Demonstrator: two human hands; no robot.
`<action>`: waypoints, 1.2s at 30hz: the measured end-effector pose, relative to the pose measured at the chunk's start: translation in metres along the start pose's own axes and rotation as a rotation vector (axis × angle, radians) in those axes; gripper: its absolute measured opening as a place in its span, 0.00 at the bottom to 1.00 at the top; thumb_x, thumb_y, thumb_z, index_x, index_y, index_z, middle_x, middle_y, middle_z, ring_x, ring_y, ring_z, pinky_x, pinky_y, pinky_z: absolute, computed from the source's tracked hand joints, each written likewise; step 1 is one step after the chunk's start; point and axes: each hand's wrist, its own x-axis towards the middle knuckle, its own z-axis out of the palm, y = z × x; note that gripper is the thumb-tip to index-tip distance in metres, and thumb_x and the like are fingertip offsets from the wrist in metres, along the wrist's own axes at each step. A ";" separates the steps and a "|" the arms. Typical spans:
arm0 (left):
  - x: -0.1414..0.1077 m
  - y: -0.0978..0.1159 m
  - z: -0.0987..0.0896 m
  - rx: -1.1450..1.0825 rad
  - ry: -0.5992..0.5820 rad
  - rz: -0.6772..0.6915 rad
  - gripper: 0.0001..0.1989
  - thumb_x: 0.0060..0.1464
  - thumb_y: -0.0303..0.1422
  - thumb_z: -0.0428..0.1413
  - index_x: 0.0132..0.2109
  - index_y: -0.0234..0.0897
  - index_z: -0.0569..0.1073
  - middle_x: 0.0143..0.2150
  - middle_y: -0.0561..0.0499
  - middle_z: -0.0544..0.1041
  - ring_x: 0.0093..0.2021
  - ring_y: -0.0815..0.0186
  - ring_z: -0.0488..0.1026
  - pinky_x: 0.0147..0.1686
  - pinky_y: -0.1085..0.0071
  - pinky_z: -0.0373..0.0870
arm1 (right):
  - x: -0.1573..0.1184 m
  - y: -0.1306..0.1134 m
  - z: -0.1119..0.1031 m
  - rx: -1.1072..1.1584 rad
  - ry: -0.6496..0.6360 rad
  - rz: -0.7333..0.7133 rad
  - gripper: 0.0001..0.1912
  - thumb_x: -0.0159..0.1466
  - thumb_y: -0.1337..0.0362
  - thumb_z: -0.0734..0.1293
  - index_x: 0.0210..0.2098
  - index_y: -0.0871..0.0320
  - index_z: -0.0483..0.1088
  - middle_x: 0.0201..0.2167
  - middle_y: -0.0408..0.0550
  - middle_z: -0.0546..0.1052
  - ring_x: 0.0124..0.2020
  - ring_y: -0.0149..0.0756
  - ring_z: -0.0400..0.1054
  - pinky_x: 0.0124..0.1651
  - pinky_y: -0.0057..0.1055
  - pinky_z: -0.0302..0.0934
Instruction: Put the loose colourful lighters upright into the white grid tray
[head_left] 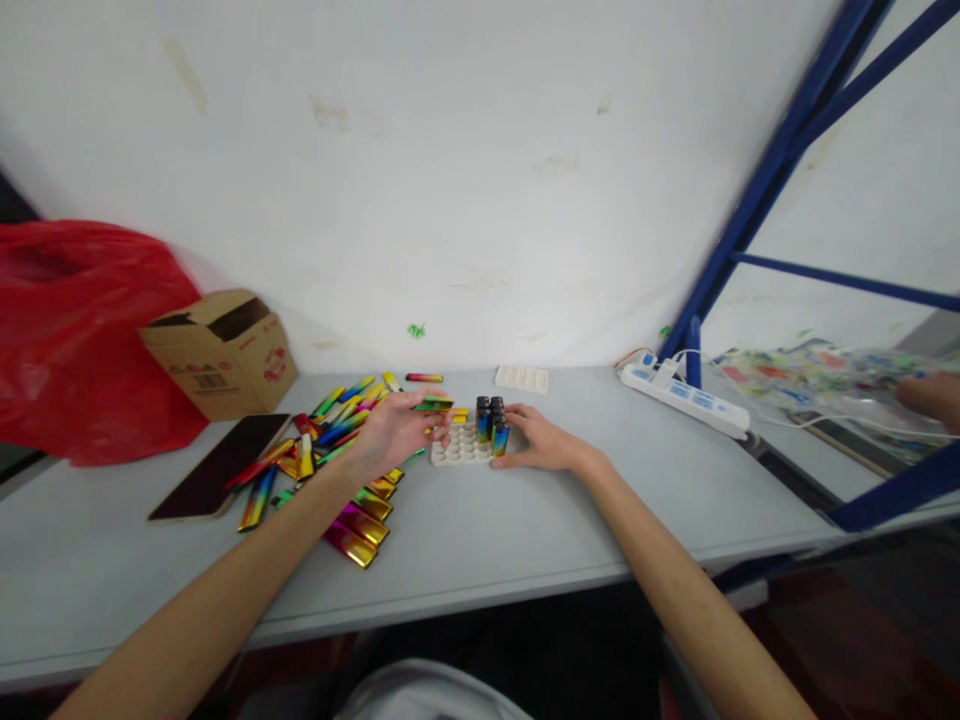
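Note:
My left hand (401, 430) pinches a shiny green-and-yellow stick (433, 403), slim and lighter-shaped, above the left end of a white holed tray (459, 448). Several rainbow-coloured sticks with black tops (482, 420) stand upright in the tray's right part. My right hand (546, 440) spans that right end, thumb at the front edge and fingers behind, closed on the tray. A loose pile of shiny multicoloured sticks (346, 415) lies left of the tray, partly hidden by my left forearm. The tray's left holes show no sticks.
A second white tray (522, 378) and a red stick (424, 378) lie near the wall. Leftward are a dark flat tablet-like slab (225, 465), an open cardboard box (229, 355) and a red plastic bag (90, 340). A power strip (686, 395), blue frame (739, 215) and another person's hand (934, 398) are right.

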 end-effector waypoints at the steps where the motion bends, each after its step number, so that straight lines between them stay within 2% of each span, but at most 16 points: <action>1: 0.000 -0.001 0.000 0.017 -0.008 -0.001 0.17 0.50 0.41 0.62 0.44 0.36 0.80 0.36 0.43 0.79 0.32 0.61 0.72 0.36 0.63 0.72 | 0.000 0.000 0.000 0.001 0.000 0.000 0.44 0.56 0.42 0.76 0.62 0.62 0.68 0.63 0.63 0.67 0.64 0.55 0.62 0.70 0.52 0.55; 4: -0.001 -0.003 0.000 0.068 -0.033 -0.013 0.23 0.55 0.41 0.59 0.56 0.37 0.76 0.39 0.43 0.79 0.38 0.59 0.75 0.42 0.60 0.72 | 0.000 -0.001 0.000 0.011 0.008 0.002 0.43 0.56 0.42 0.77 0.63 0.60 0.68 0.63 0.62 0.67 0.64 0.55 0.63 0.69 0.52 0.56; 6: -0.001 -0.003 0.000 0.098 -0.042 -0.013 0.26 0.57 0.40 0.59 0.60 0.37 0.74 0.43 0.42 0.80 0.43 0.57 0.76 0.47 0.59 0.72 | 0.000 -0.002 0.000 0.015 0.011 0.004 0.43 0.56 0.42 0.77 0.63 0.60 0.68 0.63 0.62 0.67 0.64 0.55 0.62 0.69 0.52 0.56; 11: 0.000 -0.004 0.001 0.125 -0.043 0.030 0.16 0.54 0.34 0.63 0.50 0.36 0.77 0.49 0.41 0.80 0.48 0.56 0.76 0.52 0.57 0.71 | 0.000 -0.003 -0.001 0.014 0.001 0.001 0.43 0.56 0.43 0.77 0.63 0.60 0.68 0.63 0.61 0.67 0.64 0.54 0.63 0.69 0.51 0.56; 14: 0.002 -0.004 0.001 0.120 -0.018 0.037 0.13 0.54 0.36 0.64 0.43 0.35 0.76 0.45 0.41 0.81 0.44 0.58 0.78 0.48 0.60 0.73 | 0.000 -0.003 -0.001 0.014 -0.003 0.002 0.42 0.57 0.43 0.77 0.63 0.60 0.68 0.63 0.61 0.67 0.64 0.54 0.63 0.69 0.51 0.56; 17: 0.003 -0.004 0.003 0.115 0.017 -0.008 0.16 0.56 0.43 0.62 0.39 0.32 0.75 0.39 0.40 0.81 0.34 0.60 0.77 0.37 0.64 0.73 | 0.000 -0.002 -0.001 0.015 -0.003 0.011 0.43 0.56 0.42 0.76 0.63 0.60 0.68 0.63 0.61 0.67 0.64 0.54 0.63 0.70 0.51 0.56; 20: 0.004 -0.004 0.006 0.109 0.077 -0.055 0.19 0.59 0.48 0.57 0.38 0.33 0.72 0.34 0.43 0.79 0.25 0.64 0.71 0.25 0.68 0.67 | 0.000 0.000 0.000 0.013 -0.001 0.015 0.44 0.56 0.40 0.76 0.62 0.60 0.68 0.63 0.62 0.67 0.64 0.54 0.63 0.70 0.52 0.56; 22: 0.004 -0.005 0.007 0.105 0.108 -0.081 0.20 0.60 0.50 0.55 0.38 0.35 0.70 0.30 0.48 0.76 0.20 0.68 0.65 0.20 0.72 0.60 | 0.000 0.001 0.001 0.011 0.002 0.013 0.44 0.56 0.40 0.76 0.63 0.60 0.68 0.63 0.62 0.67 0.64 0.54 0.63 0.70 0.52 0.56; 27: 0.003 -0.010 0.007 0.099 0.111 -0.167 0.23 0.62 0.54 0.48 0.33 0.38 0.66 0.21 0.58 0.61 0.15 0.73 0.52 0.17 0.75 0.53 | 0.000 0.002 0.001 -0.011 -0.002 0.002 0.44 0.56 0.41 0.76 0.63 0.60 0.67 0.62 0.62 0.67 0.64 0.54 0.63 0.70 0.51 0.56; 31: 0.003 -0.013 0.009 0.134 0.112 -0.199 0.25 0.63 0.53 0.45 0.29 0.38 0.66 0.19 0.57 0.56 0.17 0.71 0.53 0.18 0.76 0.52 | 0.000 0.002 0.001 -0.002 0.000 -0.004 0.44 0.56 0.42 0.76 0.63 0.61 0.67 0.63 0.62 0.67 0.64 0.53 0.62 0.69 0.51 0.56; 36: 0.004 -0.019 0.013 0.146 0.043 -0.184 0.28 0.63 0.53 0.43 0.24 0.38 0.62 0.19 0.56 0.55 0.18 0.71 0.53 0.18 0.75 0.54 | 0.000 0.001 0.001 -0.009 -0.006 0.002 0.44 0.56 0.42 0.76 0.63 0.61 0.67 0.63 0.62 0.67 0.64 0.53 0.62 0.69 0.51 0.56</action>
